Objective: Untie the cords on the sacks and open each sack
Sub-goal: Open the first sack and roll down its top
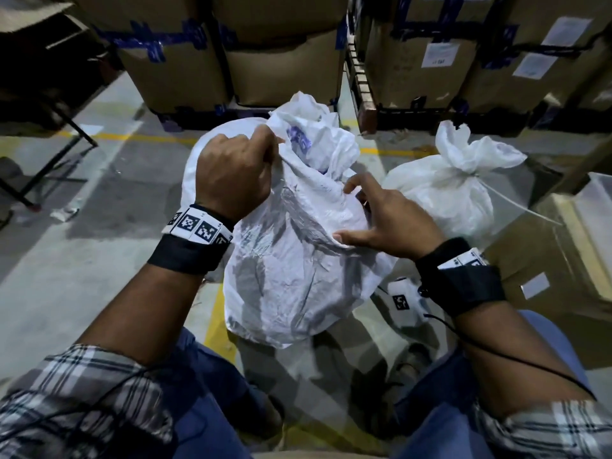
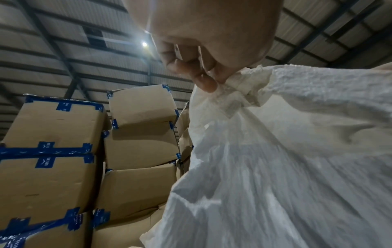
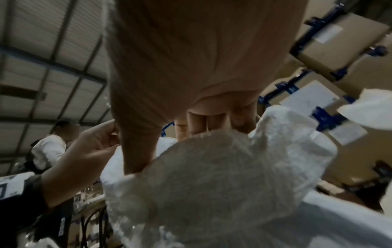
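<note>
**Pulling the near sack's mouth apart**

The near sack [image 1: 291, 260] stands on the floor [image 1: 82, 260] between the person's knees, its mouth loose and no cord visible on it. The left hand [image 1: 231, 170] pinches a bunch of the rim and lifts it, so the crinkled woven plastic hangs taut. The right hand [image 1: 387, 223] spreads over the opposite edge, thumb pressing the fabric — probably to draw the opening wider, though its wrist view is too blurred to show a real grip. Behind and to the right, a second sack [image 1: 453, 190] sits gathered at the neck, its thin pale cord [image 1: 516, 203] still tied — that one remains to do.
</note>
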### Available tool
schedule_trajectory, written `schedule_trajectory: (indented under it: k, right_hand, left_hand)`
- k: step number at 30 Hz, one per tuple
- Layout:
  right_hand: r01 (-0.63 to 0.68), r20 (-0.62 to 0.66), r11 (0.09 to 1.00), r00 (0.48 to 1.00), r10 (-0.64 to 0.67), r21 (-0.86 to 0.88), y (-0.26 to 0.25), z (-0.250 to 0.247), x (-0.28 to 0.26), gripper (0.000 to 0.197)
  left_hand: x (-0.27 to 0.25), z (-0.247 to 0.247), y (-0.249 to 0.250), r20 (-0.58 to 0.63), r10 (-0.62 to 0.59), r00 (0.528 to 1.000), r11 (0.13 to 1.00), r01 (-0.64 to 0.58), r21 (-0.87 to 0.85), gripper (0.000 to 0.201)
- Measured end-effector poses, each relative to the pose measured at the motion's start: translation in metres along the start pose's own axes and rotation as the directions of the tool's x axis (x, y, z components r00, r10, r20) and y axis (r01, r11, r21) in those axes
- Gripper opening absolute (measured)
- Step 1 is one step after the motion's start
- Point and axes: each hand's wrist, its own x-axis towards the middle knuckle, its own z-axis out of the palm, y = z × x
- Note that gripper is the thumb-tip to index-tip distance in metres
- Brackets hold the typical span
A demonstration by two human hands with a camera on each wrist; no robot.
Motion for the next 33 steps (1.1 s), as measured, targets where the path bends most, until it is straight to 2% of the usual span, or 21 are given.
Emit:
schedule_trajectory:
  k: [2,4,7,9,11,13,15,16,18,20,21,22,23,25,28,30,33]
  right_hand:
    - [0.044,-0.081,0.981,0.995,-0.06,-0.19,-0.001,-0.005,0.002,0.073]
    - [0.01,-0.117,0.95,0.992,-0.049,-0.312,0.003,-0.014,0.005,0.077]
    - [-0.06,-0.07,0.912,0.997,0.034,-0.407,0.015,-0.03,0.004,0.06]
    - [-0.057,-0.028,0.915,0.998,0.05,-0.4,0.02,-0.036,0.0,0.045]
    - [-0.024,-0.067,0.925,0.998,-0.002,-0.38,0.021,-0.033,-0.006,0.035]
    - [-0.002,-0.157,0.918,0.985,-0.066,-0.397,0.018,-0.026,-0.011,0.03]
    - [-0.018,-0.259,0.906,0.96,-0.102,-0.423,0.013,-0.019,-0.013,0.019]
    - [-0.025,-0.307,0.899,0.944,-0.123,-0.437,0.011,-0.016,-0.014,0.016]
    - [-0.024,-0.379,0.889,0.91,-0.17,-0.457,0.008,-0.011,-0.013,0.014]
    - [0.014,-0.41,0.868,0.877,-0.249,-0.496,0.004,-0.008,-0.011,0.011]
    - [0.036,-0.419,0.851,0.859,-0.295,-0.524,0.002,-0.008,-0.009,0.009]
    - [0.058,-0.423,0.833,0.841,-0.337,-0.55,0.0,-0.007,-0.008,0.008]
    - [0.08,-0.42,0.819,0.828,-0.372,-0.568,-0.002,-0.007,-0.007,0.007]
    - [0.142,-0.364,0.809,0.839,-0.404,-0.571,-0.009,-0.005,-0.005,0.006]
    - [0.245,-0.117,0.821,0.929,-0.351,-0.516,-0.023,-0.008,0.004,0.019]
    - [0.224,0.007,0.852,0.968,-0.25,-0.473,-0.028,-0.017,0.013,0.021]
    - [0.115,0.056,0.89,0.993,-0.101,-0.442,-0.018,-0.031,0.019,0.036]
  left_hand:
    - [0.002,0.002,-0.004,-0.031,-0.043,0.999,0.998,0.045,0.041,0.012]
    - [0.004,0.002,-0.011,-0.081,-0.06,0.995,0.993,0.068,0.1,0.018]
    - [0.01,0.001,-0.029,-0.156,-0.064,0.986,0.977,0.094,0.192,0.022]
    - [0.016,-0.005,-0.037,-0.102,-0.172,0.98,0.969,0.187,0.163,0.023]
    - [0.022,-0.011,-0.037,0.081,-0.24,0.967,0.969,0.233,0.085,0.03]
    - [0.027,-0.021,-0.031,0.261,-0.094,0.961,0.989,0.12,-0.084,0.037]
    - [0.037,-0.031,-0.021,0.388,0.141,0.911,0.953,-0.019,-0.302,0.047]
    - [0.043,-0.034,-0.012,0.423,0.236,0.875,0.915,-0.054,-0.399,0.05]
    - [0.05,-0.035,0.01,0.436,0.347,0.831,0.851,-0.084,-0.518,0.057]
    - [0.048,-0.027,0.033,0.522,0.38,0.763,0.866,-0.095,-0.491,0.074]
    - [0.043,-0.02,0.041,0.596,0.354,0.72,0.906,-0.105,-0.411,0.078]
    - [0.037,-0.01,0.045,0.648,0.3,0.7,0.944,-0.117,-0.31,0.075]
    - [0.032,-0.001,0.044,0.65,0.233,0.723,0.969,-0.113,-0.22,0.065]
    - [0.026,0.012,0.035,0.556,0.14,0.819,0.988,-0.076,-0.138,0.043]
    - [0.02,0.022,0.025,0.393,0.172,0.903,0.978,-0.108,-0.18,0.043]
    - [0.013,0.029,0.016,0.255,0.198,0.946,0.973,-0.158,-0.169,0.042]
    - [0.0,0.042,-0.008,0.084,0.144,0.986,0.987,-0.137,-0.084,0.035]
